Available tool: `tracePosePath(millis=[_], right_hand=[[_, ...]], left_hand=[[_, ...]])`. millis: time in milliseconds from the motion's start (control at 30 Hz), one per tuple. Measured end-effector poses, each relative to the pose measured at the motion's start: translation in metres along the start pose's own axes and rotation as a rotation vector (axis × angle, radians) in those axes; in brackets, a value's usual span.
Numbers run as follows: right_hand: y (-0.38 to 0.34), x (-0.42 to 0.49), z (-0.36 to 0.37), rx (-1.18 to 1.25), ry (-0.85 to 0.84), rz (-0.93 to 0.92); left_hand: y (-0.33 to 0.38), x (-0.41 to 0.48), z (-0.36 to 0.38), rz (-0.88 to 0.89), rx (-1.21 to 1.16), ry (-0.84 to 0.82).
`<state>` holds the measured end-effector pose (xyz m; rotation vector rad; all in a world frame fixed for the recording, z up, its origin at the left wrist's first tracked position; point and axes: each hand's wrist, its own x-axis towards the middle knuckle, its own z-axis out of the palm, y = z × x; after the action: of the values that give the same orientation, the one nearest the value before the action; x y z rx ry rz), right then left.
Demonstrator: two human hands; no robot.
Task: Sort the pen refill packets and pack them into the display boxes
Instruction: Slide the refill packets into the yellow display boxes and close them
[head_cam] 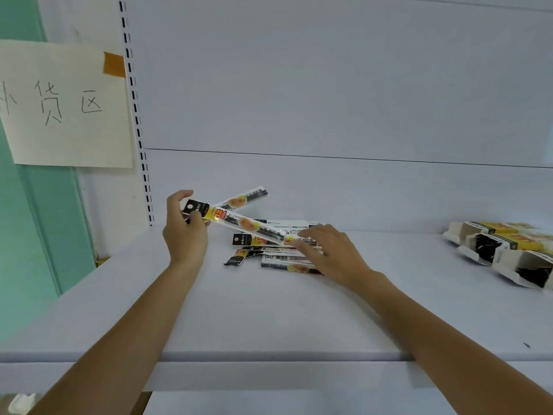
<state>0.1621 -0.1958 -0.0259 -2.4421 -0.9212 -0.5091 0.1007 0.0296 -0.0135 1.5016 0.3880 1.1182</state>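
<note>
Seen from my head, I judge the step in hand to be gathering: I am building a small fan of like packets in my left hand (185,235) before it goes to the boxes (502,250). That hand, just left of the pile (278,256), pinches the black header end of a held packet (248,226) between thumb and curled fingers, with the forefinger lifted free. A second packet (239,200) sits in the same pinch (it fans up and away, above the pile's back edge). My right hand (326,253) lies over the pile's right half with fingers stretched almost straight, gripping nothing. Its fingertips (302,235) are at the held packet's free end, touching or only beside it I cannot tell.

To do this well I would steady that free end with the right fingertips and swing it level with the second packet so the headers stack square. Then I would check that the print matches before adding another. The sleeves look slick and floppy, so a pinch at the stiffer header should serve better than one mid-length. I would also lift from the pile's top, not drag from beneath.

The packets are long, narrow clear sleeves with a black header and hang hole, a yellow-orange printed patch and dark refills inside. Some in the pile lie white side up, showing barcodes. The pile rests on the shelf (269,319). The boxes lie well right of the pile, open ends towards me, yellow-printed, with dark contents inside.
</note>
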Motion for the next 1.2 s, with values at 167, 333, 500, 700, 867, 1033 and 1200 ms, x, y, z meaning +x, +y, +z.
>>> tracePosePath(millis=[167, 333, 500, 700, 867, 1033, 1200], right_hand=[[-0.004, 0.031, 0.005, -0.256, -0.16, 0.027], [-0.007, 0.045, 0.018, -0.289, -0.226, 0.022], [-0.005, 0.049, 0.028, -0.296, -0.106, 0.052], [-0.015, 0.059, 0.014, -0.226, 0.137, 0.038], [-0.057, 0.048, 0.003, 0.238, -0.242, 0.013], [-0.077, 0.034, 0.009, 0.291, -0.241, 0.003], [-0.093, 0.032, 0.004, 0.368, -0.235, 0.018]], left_hand=[[0.002, 0.004, -0.003, 0.01, 0.063, 0.082], [-0.002, 0.001, 0.001, -0.052, 0.132, -0.142], [-0.003, 0.005, -0.001, -0.088, 0.117, -0.092], [-0.009, -0.001, 0.0, 0.005, 0.258, -0.152], [0.0, -0.005, 0.003, -0.076, 0.108, -0.286], [0.011, -0.01, 0.005, 0.018, 0.085, -0.092], [0.022, -0.007, 0.012, 0.066, 0.074, -0.016]])
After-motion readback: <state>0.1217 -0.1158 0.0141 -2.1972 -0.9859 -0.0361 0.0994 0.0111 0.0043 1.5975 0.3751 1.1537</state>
